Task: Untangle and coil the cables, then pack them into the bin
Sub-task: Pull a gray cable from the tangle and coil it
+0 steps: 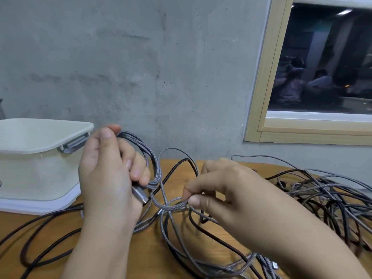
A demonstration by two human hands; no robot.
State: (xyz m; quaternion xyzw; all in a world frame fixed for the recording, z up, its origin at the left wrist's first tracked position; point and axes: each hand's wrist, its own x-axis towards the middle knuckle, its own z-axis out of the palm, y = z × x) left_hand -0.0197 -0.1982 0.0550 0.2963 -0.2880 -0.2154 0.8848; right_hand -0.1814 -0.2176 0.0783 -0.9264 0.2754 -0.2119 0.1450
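Coil (141, 158): gripped in your left hand (108, 178). Grey cable (173, 207): runs rightward, pinched by your right hand (221, 190).

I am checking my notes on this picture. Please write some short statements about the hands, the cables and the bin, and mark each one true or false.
1. The left hand holds a grey coil. True.
2. The right hand is flat on the table. False: it pinches a grey cable.
3. The bin stands at the left. True.
4. The tangle lies in the bin. False: it lies on the table, at the right.
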